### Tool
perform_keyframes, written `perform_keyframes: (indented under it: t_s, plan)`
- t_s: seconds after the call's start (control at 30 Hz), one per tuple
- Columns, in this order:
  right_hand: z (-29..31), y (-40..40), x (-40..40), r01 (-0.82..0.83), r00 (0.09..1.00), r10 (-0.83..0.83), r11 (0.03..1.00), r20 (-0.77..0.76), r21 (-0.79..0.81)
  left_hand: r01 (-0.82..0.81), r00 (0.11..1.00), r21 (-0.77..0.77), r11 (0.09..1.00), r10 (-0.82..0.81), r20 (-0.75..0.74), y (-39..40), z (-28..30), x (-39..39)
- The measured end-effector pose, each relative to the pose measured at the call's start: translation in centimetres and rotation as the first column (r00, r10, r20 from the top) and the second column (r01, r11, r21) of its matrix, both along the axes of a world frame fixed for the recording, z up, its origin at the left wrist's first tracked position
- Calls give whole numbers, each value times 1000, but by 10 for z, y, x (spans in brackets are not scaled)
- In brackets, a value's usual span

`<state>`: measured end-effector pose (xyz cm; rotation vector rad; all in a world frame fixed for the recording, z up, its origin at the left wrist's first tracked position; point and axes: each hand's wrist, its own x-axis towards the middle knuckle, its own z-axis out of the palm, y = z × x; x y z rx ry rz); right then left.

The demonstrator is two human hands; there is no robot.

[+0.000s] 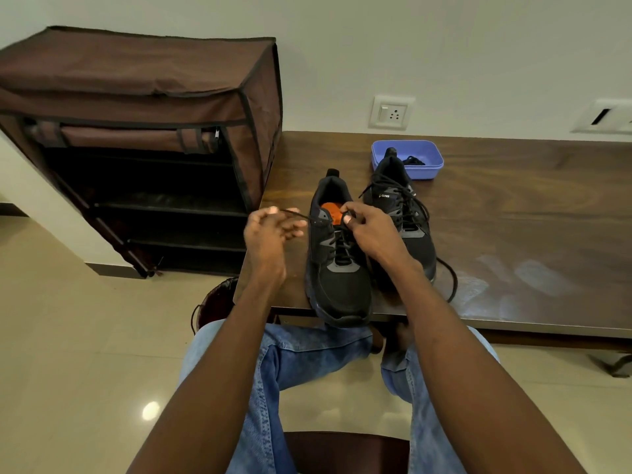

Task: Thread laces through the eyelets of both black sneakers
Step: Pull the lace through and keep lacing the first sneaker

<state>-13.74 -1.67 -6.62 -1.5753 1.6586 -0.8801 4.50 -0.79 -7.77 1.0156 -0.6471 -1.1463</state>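
Two black sneakers stand side by side at the bench's [513, 234] near edge. The left hand [270, 230] pinches a lace [297, 215] pulled taut off the left sneaker [337, 268], whose top eyelets the right hand [367, 225] grips; the right sneaker [402, 213] is already laced.

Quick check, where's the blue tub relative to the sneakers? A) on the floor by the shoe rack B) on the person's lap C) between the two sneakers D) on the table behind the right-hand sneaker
D: the blue tub sits on the table near the wall, just behind the heel of the right-hand sneaker.
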Motion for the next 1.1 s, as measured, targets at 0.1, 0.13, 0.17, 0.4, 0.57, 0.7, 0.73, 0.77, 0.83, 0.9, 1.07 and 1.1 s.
perform_keyframes:
  t_s: [0.1, 0.13, 0.17, 0.4, 0.57, 0.7, 0.73, 0.77, 0.83, 0.9, 1.07, 1.1]
  plan:
    - [4, 3, -6, 8, 999, -8, 1000, 51, 2, -316, 904, 73, 946, 323, -279, -12, 1, 31]
    - [5, 4, -8, 7, 999, -7, 1000, 54, -6, -394, 846, 139, 908, 418, -332, -16, -1, 41]
    - [6, 5, -8, 8, 998, -7, 1000, 58, -15, -436, 809, 200, 877, 479, -339, -20, -6, 49]
    - [6, 9, -4, 17, 999, -15, 999, 39, -51, -201, 784, 50, 978, 130, 607, -5, -23, 21]
    - [-1, 5, -3, 34, 999, -34, 998, 5, -54, 305, 453, -37, 952, -110, 885, 8, -23, -11]
    - [-1, 6, -3, 22, 999, -24, 998, -35, -54, 275, 462, -53, 960, -84, 883, 7, -25, -8]
    - [0, 7, -3, 23, 999, -25, 998, -48, -55, 263, 488, -62, 963, -77, 869, 7, -23, -8]
    - [0, 6, -4, 25, 998, -27, 998, -54, -51, 249, 530, -74, 966, -72, 845, 8, -22, -8]
    - [1, 6, -6, 24, 999, -25, 999, -42, -44, 150, 646, -80, 985, -37, 762, 8, -19, -7]
    - [2, 5, -9, 32, 999, -32, 999, -6, -34, -34, 771, -86, 996, 81, 632, 2, -15, 3]
    - [5, 8, -13, 33, 999, -32, 999, 35, -23, -524, 823, 50, 850, 491, 285, -15, -6, 45]
    - [6, 8, -13, 30, 999, -29, 999, 32, -25, -561, 815, 123, 819, 520, 255, -17, -8, 51]
